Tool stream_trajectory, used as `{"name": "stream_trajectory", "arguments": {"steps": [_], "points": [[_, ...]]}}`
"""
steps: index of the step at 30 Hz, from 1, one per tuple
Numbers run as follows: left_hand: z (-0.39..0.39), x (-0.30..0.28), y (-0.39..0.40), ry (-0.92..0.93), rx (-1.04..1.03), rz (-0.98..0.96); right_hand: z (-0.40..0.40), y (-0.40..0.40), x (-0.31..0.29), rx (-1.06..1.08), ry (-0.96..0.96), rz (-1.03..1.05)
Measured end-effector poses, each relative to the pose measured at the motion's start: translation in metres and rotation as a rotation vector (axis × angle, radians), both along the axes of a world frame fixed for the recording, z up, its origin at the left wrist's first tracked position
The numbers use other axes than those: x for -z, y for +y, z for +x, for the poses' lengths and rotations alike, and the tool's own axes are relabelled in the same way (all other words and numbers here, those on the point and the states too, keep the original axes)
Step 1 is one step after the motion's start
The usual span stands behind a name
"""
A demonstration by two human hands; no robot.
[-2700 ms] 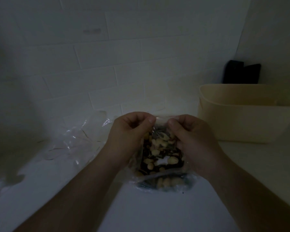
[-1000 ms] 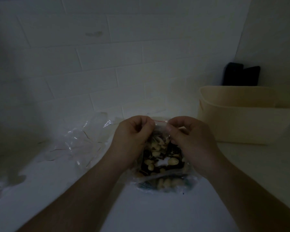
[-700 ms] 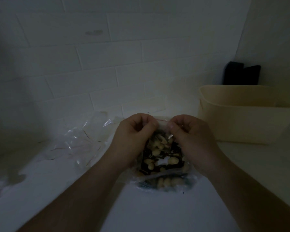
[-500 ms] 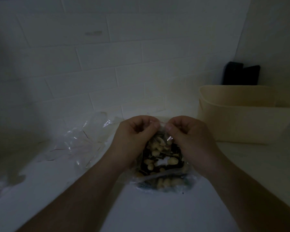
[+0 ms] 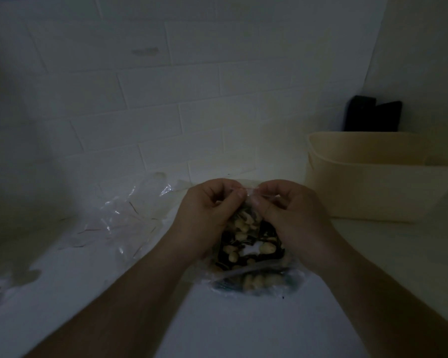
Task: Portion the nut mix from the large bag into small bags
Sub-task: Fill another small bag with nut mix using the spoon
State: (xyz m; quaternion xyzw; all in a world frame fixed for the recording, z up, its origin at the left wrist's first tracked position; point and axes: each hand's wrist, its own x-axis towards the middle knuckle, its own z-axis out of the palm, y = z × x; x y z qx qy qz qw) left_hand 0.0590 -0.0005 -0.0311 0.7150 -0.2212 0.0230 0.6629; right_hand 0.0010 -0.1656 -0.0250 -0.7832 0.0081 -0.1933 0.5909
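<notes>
A small clear bag (image 5: 248, 244) filled with pale nuts and dark seeds stands upright at the centre of the white counter. My left hand (image 5: 207, 218) and my right hand (image 5: 292, 220) both pinch its top edge, thumbs almost touching above the contents. Beneath it lies another clear bag of nut mix (image 5: 256, 282), partly covered by the held bag and my hands. The light is dim.
A heap of crumpled clear plastic bags (image 5: 122, 220) lies to the left by the tiled wall. A beige tub (image 5: 373, 182) stands at the right, with a dark object (image 5: 373, 116) behind it. White counter (image 5: 230, 326) stretches toward me.
My two hands have drawn closer together along the bag's top edge; the strip of bag opening seen between them earlier is now nearly hidden. The bag stays in place.
</notes>
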Motion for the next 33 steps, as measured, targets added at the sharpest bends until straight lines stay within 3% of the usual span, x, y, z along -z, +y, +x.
{"name": "stream_trajectory", "arguments": {"steps": [26,33], "points": [[-0.0050,-0.0014,-0.0026,-0.002,0.086,0.002,0.0038,0.0026,0.0025,0.014,-0.016,0.026],[-0.0036,-0.0041,-0.0014,0.032,-0.015,-0.062,0.0016,0.0024,-0.0025,0.071,-0.031,0.027]]}}
